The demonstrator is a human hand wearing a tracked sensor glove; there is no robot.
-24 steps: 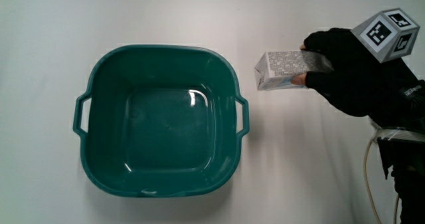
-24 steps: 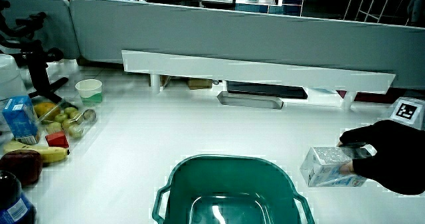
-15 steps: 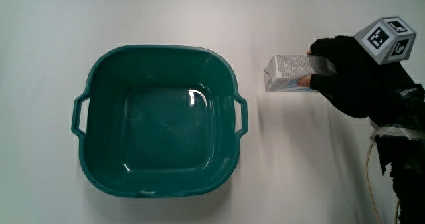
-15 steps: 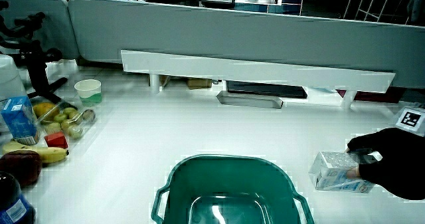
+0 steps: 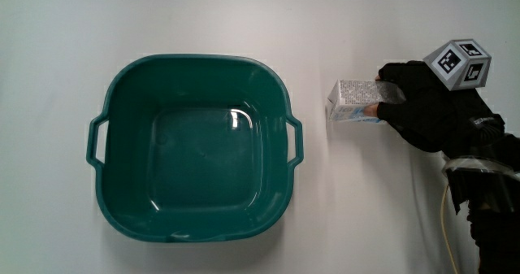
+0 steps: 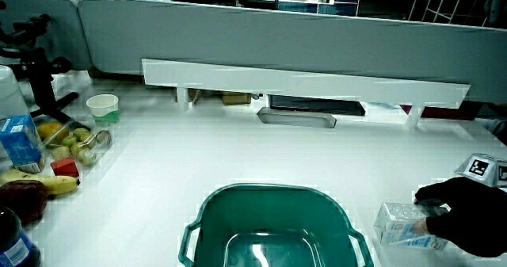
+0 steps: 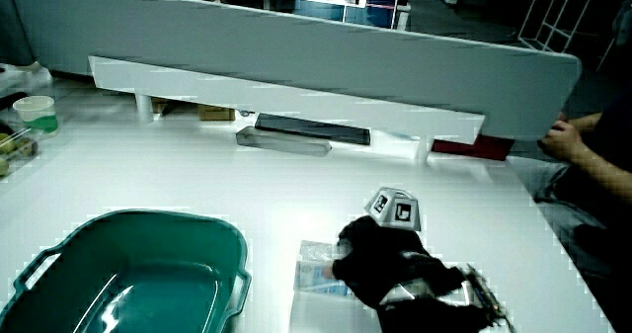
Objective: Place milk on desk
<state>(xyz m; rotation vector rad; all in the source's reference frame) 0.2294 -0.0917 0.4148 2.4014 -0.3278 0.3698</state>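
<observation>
A small white and blue milk carton (image 5: 353,101) lies on its side on the white table, beside the green basin (image 5: 195,148). The hand (image 5: 422,103) in its black glove is shut on the carton's end farther from the basin, fingers over the top, thumb on the nearer side. In both side views the milk carton (image 6: 402,223) (image 7: 319,271) rests low on the tabletop, with the hand (image 6: 459,223) (image 7: 380,259) still gripping it. The basin (image 6: 273,231) (image 7: 123,269) holds nothing.
Fruit, a blue carton (image 6: 20,140), a paper cup (image 6: 103,106) and a dark stand (image 6: 40,69) are grouped at the table's edge away from the basin. A long white shelf (image 6: 305,83) runs along the low partition (image 6: 277,41).
The hand has lowered the milk carton down onto the table and drawn it slightly away from the basin. The grip stays closed on it.
</observation>
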